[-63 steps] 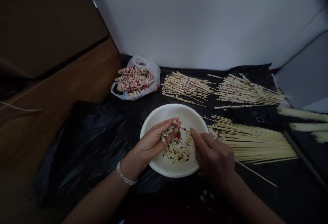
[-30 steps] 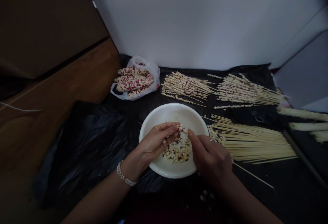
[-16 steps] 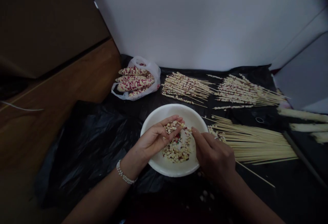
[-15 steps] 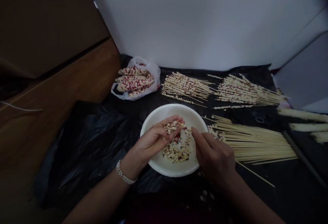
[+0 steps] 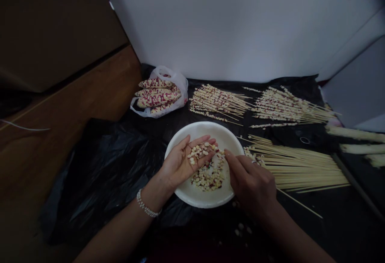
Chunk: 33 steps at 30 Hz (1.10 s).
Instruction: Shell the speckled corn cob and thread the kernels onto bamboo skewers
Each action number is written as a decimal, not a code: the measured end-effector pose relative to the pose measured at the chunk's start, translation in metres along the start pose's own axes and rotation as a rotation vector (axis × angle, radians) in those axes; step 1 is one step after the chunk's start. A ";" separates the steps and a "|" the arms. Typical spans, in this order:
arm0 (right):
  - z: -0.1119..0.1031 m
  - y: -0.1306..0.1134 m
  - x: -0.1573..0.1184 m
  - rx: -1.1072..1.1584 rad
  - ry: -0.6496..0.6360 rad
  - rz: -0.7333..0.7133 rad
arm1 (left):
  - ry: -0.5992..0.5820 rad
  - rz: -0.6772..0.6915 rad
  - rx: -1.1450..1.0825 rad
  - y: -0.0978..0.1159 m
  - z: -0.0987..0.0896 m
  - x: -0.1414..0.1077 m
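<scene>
Cupping loose corn kernels in its upturned, open palm, the left hand hovers over the white bowl near the counter's middle. More kernels lie in the bowl beneath. The right hand is closed around a thin bamboo skewer, its tip aimed at the kernels in the palm. Bare skewers lie just right of the bowl. Loaded skewers sit along the back edge, beside a plastic bag of corn cobs at the back left.
</scene>
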State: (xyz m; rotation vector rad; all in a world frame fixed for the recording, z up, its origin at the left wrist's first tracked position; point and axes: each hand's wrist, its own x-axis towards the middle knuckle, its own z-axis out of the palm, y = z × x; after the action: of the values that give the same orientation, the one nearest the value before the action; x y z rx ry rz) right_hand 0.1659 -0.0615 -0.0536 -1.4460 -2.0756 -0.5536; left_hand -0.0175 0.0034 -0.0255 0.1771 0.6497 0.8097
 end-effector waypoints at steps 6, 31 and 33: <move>0.000 0.000 0.000 0.008 0.008 -0.015 | 0.003 0.023 0.000 -0.001 0.003 -0.002; -0.001 -0.001 0.002 0.028 0.019 -0.009 | 0.095 0.060 0.073 -0.004 0.001 -0.001; 0.000 -0.001 0.002 0.034 0.019 -0.010 | 0.053 0.060 0.092 -0.005 0.001 -0.003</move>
State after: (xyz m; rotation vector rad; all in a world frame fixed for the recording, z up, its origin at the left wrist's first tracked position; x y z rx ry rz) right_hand 0.1649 -0.0609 -0.0522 -1.4065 -2.0684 -0.5317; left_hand -0.0154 -0.0017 -0.0251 0.2604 0.7350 0.8452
